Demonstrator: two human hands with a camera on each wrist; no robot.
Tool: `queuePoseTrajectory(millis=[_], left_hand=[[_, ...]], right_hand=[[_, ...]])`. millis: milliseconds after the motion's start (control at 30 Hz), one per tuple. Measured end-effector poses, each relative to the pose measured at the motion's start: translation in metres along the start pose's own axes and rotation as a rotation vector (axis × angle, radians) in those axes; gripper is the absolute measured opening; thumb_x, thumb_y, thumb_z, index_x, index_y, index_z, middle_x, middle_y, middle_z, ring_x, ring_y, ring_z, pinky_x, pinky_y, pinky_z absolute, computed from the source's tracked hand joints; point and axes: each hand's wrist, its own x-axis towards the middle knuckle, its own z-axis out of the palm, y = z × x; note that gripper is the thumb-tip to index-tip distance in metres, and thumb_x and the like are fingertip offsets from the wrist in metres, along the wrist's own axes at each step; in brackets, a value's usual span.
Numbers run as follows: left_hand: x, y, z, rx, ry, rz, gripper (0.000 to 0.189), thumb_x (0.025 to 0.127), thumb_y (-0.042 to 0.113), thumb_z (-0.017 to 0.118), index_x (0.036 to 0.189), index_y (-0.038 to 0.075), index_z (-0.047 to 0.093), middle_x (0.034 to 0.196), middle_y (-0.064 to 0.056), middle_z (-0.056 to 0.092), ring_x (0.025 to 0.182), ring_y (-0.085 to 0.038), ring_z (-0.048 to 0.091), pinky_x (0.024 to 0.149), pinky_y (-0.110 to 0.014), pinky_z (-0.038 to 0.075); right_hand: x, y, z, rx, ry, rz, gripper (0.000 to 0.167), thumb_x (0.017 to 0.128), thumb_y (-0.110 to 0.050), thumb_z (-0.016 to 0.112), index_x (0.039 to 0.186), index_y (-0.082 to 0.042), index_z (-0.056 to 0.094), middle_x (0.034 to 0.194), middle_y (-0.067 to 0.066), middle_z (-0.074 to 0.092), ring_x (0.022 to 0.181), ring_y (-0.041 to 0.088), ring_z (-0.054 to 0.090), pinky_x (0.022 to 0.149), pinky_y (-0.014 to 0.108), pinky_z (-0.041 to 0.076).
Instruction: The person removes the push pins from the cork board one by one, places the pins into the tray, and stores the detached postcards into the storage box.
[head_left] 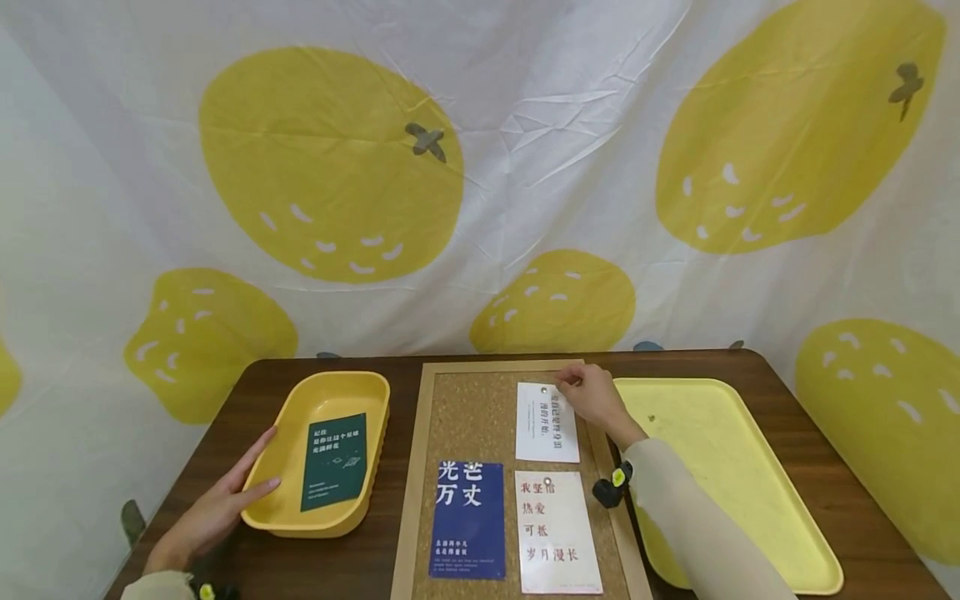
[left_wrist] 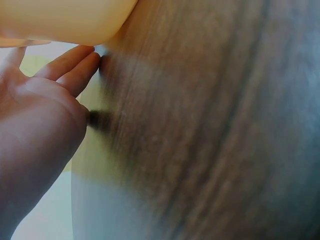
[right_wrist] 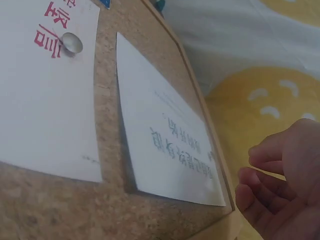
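My left hand [head_left: 213, 508] grips the left side of a yellow plastic basket [head_left: 330, 523], thumb over the rim and other fingers along the outer wall. In it leans a dark green printed card [head_left: 333, 467]. My right hand [head_left: 596, 400] hovers at the top right corner of a white card [head_left: 547, 433] on a cork board [head_left: 468, 417]. In the right wrist view its fingers are loosely curled, beside the card, with nothing visible between them. A small round pin [head_left: 543, 390] sits near that card's top edge.
A blue card [head_left: 467, 525] and a cream card with red lettering [head_left: 558, 533] are on the board's lower part. A pale yellow tray [head_left: 750, 483] lies right of the board, under my right forearm. Behind the dark wooden table [head_left: 847, 533] hangs a lemon-print curtain [head_left: 517, 167].
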Motion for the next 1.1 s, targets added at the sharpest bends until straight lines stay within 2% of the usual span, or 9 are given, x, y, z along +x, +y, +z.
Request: queuePoseTrajectory(millis=[133, 333, 667, 933, 1100], left_hand=[[0.000, -0.001, 0.001, -0.010, 0.001, 0.010, 0.086, 0.101, 0.021, 0.058, 0.160, 0.024, -0.004, 0.165, -0.013, -0.016, 0.148, -0.041, 0.002, 0.086, -0.009, 0.043], [0.001, -0.001, 0.002, -0.011, 0.002, 0.010, 0.086, 0.101, 0.021, 0.058, 0.160, 0.024, -0.004, 0.165, -0.014, -0.015, 0.148, -0.041, 0.005, 0.086, -0.010, 0.044], [0.000, 0.001, 0.001, -0.024, 0.003, 0.012, 0.086, 0.101, 0.020, 0.058, 0.160, 0.023, -0.004, 0.165, -0.015, -0.015, 0.147, -0.041, 0.008, 0.086, -0.011, 0.045], [-0.001, 0.001, 0.001, -0.022, 0.013, 0.000, 0.086, 0.100, 0.021, 0.058, 0.160, 0.024, -0.004, 0.165, -0.014, -0.015, 0.147, -0.040, 0.008, 0.087, -0.011, 0.045], [0.000, 0.001, 0.001, -0.017, 0.017, 0.010, 0.087, 0.100, 0.021, 0.060, 0.160, 0.025, -0.003, 0.165, -0.014, -0.013, 0.147, -0.040, 0.009, 0.089, -0.013, 0.046]], right_hand=[[0.002, 0.006, 0.006, 0.021, -0.020, 0.016, 0.019, 0.092, -0.008, 0.064, 0.108, 0.000, 0.072, 0.100, 0.013, 0.072, 0.085, 0.023, 0.063, 0.073, 0.037, 0.052], [0.006, 0.014, 0.017, 0.049, -0.026, -0.007, 0.021, 0.089, -0.004, 0.067, 0.108, 0.002, 0.071, 0.093, 0.011, 0.071, 0.083, 0.022, 0.063, 0.071, 0.034, 0.051], [0.014, 0.021, 0.032, 0.009, -0.007, -0.032, 0.021, 0.086, -0.007, 0.073, 0.106, -0.001, 0.074, 0.083, 0.006, 0.068, 0.076, 0.018, 0.060, 0.068, 0.031, 0.048], [0.017, 0.024, 0.039, 0.001, 0.000, -0.046, 0.018, 0.088, -0.007, 0.074, 0.104, -0.003, 0.076, 0.082, 0.005, 0.065, 0.075, 0.017, 0.056, 0.067, 0.029, 0.045], [0.017, 0.024, 0.040, 0.022, 0.012, -0.016, 0.015, 0.089, -0.008, 0.073, 0.104, -0.006, 0.077, 0.086, 0.006, 0.066, 0.078, 0.019, 0.055, 0.068, 0.030, 0.045]])
